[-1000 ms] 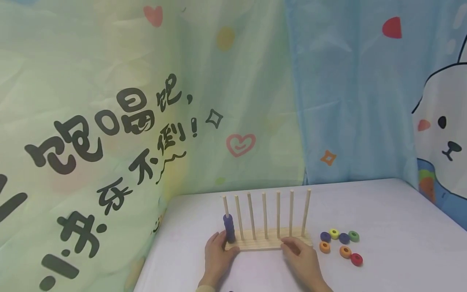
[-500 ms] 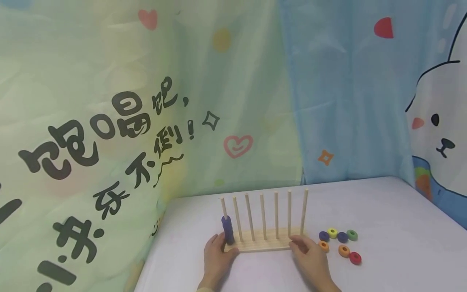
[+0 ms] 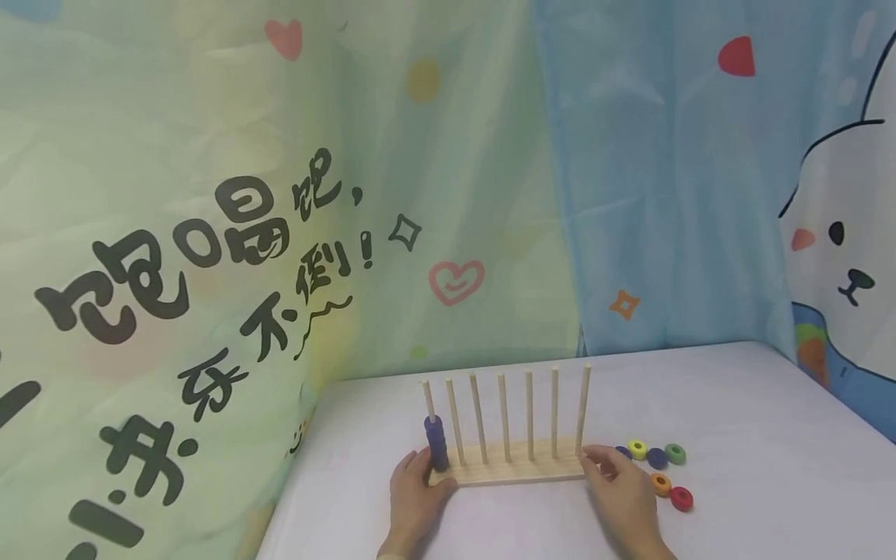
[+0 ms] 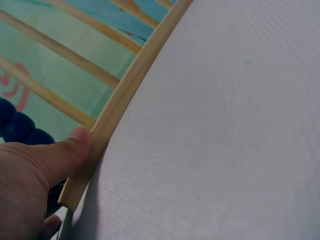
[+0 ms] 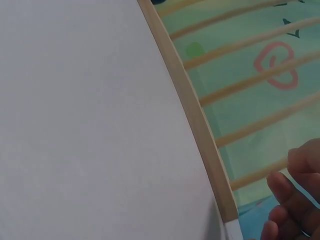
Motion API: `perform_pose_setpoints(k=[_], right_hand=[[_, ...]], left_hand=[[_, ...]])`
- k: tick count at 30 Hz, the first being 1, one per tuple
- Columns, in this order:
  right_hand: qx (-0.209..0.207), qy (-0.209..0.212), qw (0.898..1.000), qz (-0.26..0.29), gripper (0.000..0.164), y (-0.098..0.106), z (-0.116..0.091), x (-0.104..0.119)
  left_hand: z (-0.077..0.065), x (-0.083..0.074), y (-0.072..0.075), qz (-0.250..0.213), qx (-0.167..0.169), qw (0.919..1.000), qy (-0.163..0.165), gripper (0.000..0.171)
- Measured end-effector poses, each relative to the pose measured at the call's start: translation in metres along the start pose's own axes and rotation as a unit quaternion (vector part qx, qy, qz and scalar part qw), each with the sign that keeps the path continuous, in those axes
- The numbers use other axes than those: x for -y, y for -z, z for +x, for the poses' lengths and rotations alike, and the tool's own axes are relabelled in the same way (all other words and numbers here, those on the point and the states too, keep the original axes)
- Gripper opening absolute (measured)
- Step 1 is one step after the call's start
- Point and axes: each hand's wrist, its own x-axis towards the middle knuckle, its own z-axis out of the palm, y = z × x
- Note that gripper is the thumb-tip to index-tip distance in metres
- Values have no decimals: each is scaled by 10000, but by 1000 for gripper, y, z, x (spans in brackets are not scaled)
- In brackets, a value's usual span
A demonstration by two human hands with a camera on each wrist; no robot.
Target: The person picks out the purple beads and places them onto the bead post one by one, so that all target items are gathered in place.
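Observation:
A wooden peg stand [image 3: 514,471] with a row of several upright pegs stands on the table. Blue beads [image 3: 435,445] are stacked on its leftmost peg; the other pegs are bare. My left hand [image 3: 418,491] grips the stand's left end, its thumb over the front edge of the base in the left wrist view. At the right end, my right hand [image 3: 623,490] has its fingertips by the foot of the last peg. Its fingers are loosely bent, thumb and forefinger close together, and nothing shows between them in the right wrist view.
Right of the stand lie loose beads on the white table [image 3: 756,412]: yellow [image 3: 637,449], blue [image 3: 656,458], green [image 3: 675,454], orange [image 3: 660,484] and red [image 3: 682,498]. Another blue bead [image 3: 624,451] is partly behind my right hand. A printed curtain [image 3: 455,194] hangs behind.
My right hand has moved rightward along the stand to the last peg, now covering an orange bead that showed before. The left hand keeps its grip on the stand.

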Motion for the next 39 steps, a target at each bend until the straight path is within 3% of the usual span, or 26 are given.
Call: perform_pose_setpoints(k=[7,16,22,31,39], right_hand=[[-368,51,9991,-182,14,9,6,-5],[-1042,722,9917,-194,15,24,17,-24],[-1336,333,9898,-367,19,37,23,-34],[-959,-409,9927,-605,28,43,28,-45],[-549,-656,9936,-731,39,49,30,-54]], left_hand=[[1,-1,-1,42,71,10000,23,62],[1,2,-2,88,92,9999,84,63],[1,4,-2,69,80,9999,93,64],[2,5,-3,87,59,9999,38,64],[1,5,-3,20,69,10000,32,64]])
